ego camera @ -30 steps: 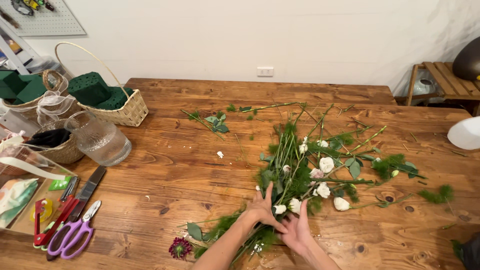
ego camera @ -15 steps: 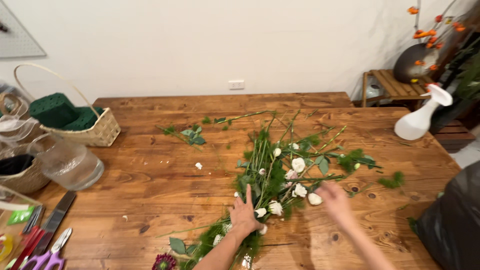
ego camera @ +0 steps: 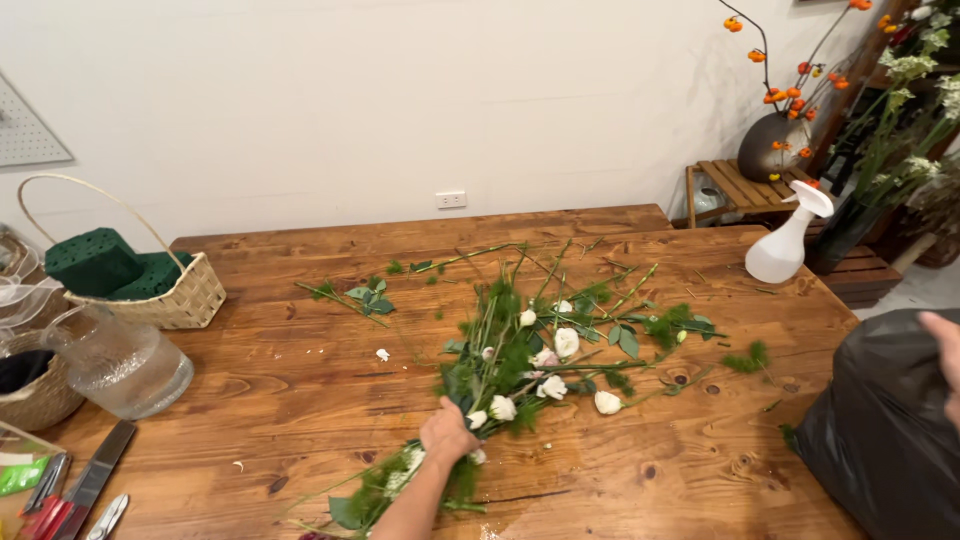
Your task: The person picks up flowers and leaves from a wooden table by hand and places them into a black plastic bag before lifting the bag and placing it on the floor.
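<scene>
Head view: our left hand (ego camera: 446,434) gripped the loose bunch of white roses and green stems (ego camera: 520,365) on the wooden surface (ego camera: 300,400); our right hand (ego camera: 942,345) clutched the black plastic bag (ego camera: 880,430). Gathering step, we judged; bagging needed a firmer hold.

light: even, soft, bright | shadows: faint | glare: none | blur: slight at right edge | edges: wide-angle bend
</scene>
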